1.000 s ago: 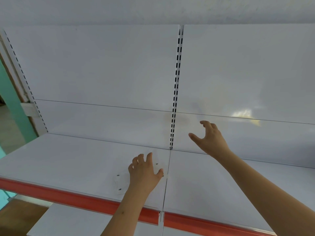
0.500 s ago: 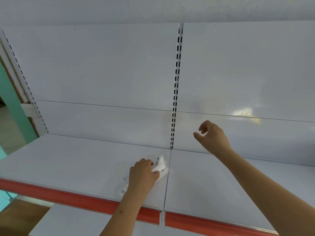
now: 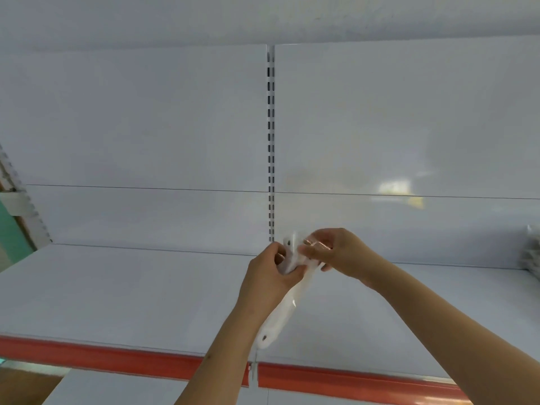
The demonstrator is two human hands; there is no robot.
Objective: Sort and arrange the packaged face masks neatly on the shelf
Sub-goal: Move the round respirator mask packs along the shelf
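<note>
At the far left edge we see a teal wall strip (image 3: 11, 229) and a slotted side upright (image 3: 27, 211), then the white shelf (image 3: 117, 290) stretching right with an orange-red price rail (image 3: 117, 359) along its front edge. White back panels (image 3: 146, 127) rise behind it, split by a central slotted upright (image 3: 271, 141). Just left of the shelf's centre seam our left hand (image 3: 270, 276) comes up from the front edge, fingers curled round the upper part of a packaged face mask (image 3: 285, 305), gripping it. The pack is a white, clear-wrapped, long strip, tilted, lifted over the shelf near the middle seam, its lower end with a small dark hole hanging toward the front rail, its upper end between both hands near the back edge. We cannot tell if the lower end touches the shelf. Right of it our right hand (image 3: 336, 252) pinches the top of the same pack, fingertips (image 3: 309, 249) pressed on the wrapper, touching or nearly touching the left hand's fingers. The right forearm runs off to the lower right corner. At the far right edge of the shelf we see a blurred pile of white packs (image 3: 530, 255), well apart from the hands.
</note>
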